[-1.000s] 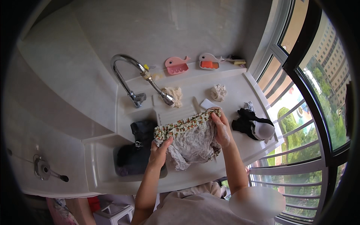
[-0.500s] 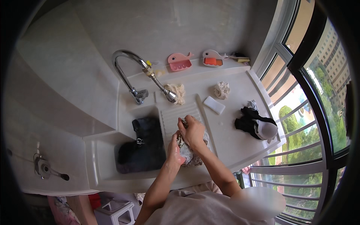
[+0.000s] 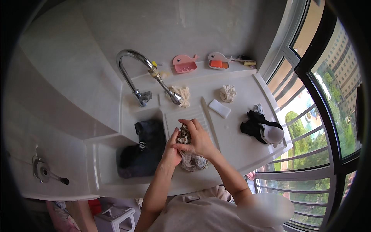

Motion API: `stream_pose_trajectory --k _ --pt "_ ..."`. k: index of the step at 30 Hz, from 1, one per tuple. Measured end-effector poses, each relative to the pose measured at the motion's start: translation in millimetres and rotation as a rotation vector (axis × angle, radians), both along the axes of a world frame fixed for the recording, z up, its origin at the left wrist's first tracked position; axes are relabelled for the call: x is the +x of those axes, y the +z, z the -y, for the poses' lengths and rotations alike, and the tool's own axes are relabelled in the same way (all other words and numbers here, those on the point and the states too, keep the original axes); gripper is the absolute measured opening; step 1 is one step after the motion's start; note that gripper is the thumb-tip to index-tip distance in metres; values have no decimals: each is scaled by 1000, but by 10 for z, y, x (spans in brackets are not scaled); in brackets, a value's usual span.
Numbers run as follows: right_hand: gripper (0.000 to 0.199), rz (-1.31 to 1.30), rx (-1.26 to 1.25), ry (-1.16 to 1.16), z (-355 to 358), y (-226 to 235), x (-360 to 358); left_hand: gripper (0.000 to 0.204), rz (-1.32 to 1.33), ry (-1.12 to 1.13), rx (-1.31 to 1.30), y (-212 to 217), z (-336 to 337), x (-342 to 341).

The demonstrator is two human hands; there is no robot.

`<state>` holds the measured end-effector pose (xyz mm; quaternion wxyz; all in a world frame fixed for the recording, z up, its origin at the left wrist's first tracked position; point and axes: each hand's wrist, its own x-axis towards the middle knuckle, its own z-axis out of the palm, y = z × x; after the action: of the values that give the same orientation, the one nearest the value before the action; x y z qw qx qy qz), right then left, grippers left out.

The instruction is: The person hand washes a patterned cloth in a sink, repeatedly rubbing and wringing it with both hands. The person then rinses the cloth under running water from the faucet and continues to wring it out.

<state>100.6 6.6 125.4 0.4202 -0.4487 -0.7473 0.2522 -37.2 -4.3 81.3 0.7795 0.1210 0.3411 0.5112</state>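
Over the ribbed washboard point(image 3: 172, 116) I hold a bunched, patterned cloth garment point(image 3: 185, 136) between both hands. My left hand point(image 3: 171, 151) presses against its left side, fingers pointing up. My right hand point(image 3: 199, 141) curls round its upper right side, the thumb reaching across toward the left hand. A pale, wet-looking part of the cloth hangs below my hands onto the washboard. What kind of garment it is I cannot make out. In the basin to the left, dark clothing point(image 3: 145, 154) lies in water.
A chrome faucet point(image 3: 136, 54) arches over the sink's back left. Behind the washboard sits a cream cloth point(image 3: 182, 96). To the right are a white soap bar point(image 3: 220, 108), a crumpled pale cloth point(image 3: 228, 93) and a black-and-white clothing pile point(image 3: 262, 129). Whale-shaped soap dishes point(image 3: 185, 65) line the back ledge.
My right hand has opened out from a tight fist and shifted slightly lower round the bunched cloth. The left hand has moved up and left, and more of the patterned part shows between them.
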Motion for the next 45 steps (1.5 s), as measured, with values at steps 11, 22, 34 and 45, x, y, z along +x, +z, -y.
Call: stream_pose_trajectory --k 11,22,34,45 --pt "37 -884 -682 166 116 464 357 46 -883 -408 631 -381 114 -200" --pt "39 -279 -147 34 66 -453 -57 53 305 144 18 -466 34 -75" --pt "39 -65 -151 -443 -72 -472 -237 42 165 132 -186 -327 104 302" --pt "27 188 66 -450 -146 -535 -234 42 120 37 -180 -525 231 327"
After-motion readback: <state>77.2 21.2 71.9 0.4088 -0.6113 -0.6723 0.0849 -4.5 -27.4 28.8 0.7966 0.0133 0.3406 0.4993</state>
